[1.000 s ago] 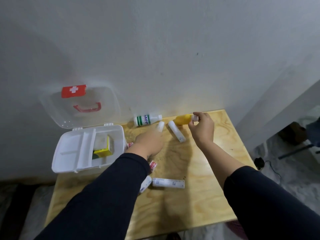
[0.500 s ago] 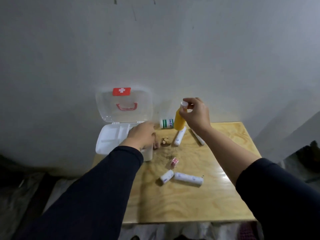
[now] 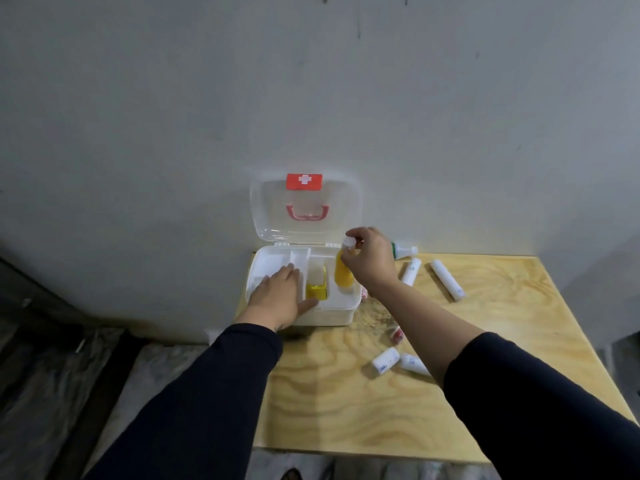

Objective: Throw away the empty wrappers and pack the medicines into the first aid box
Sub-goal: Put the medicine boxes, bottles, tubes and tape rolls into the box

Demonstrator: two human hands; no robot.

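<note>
The white first aid box (image 3: 341, 312) stands open at the table's back left, its clear lid (image 3: 306, 209) leaning on the wall. My right hand (image 3: 370, 259) grips a yellow bottle (image 3: 343, 276) by its white cap, upright inside the box's right compartment. My left hand (image 3: 280, 296) lies flat on the box's front left, fingers spread. A small yellow box (image 3: 317, 289) sits in the middle compartment. White tubes (image 3: 446, 279) (image 3: 411, 270) (image 3: 385, 362) (image 3: 414, 363) lie on the table. A green-banded white bottle (image 3: 403, 251) lies by the wall.
The plywood table (image 3: 346, 403) stands against a grey wall. A small red-and-white item (image 3: 396, 333) lies under my right forearm. The floor drops off left of the table, and the front edge is near my elbows.
My right hand carried the yellow bottle left from above the table into the box's right compartment. My left hand moved from the box's right edge onto its front left. The view shifted.
</note>
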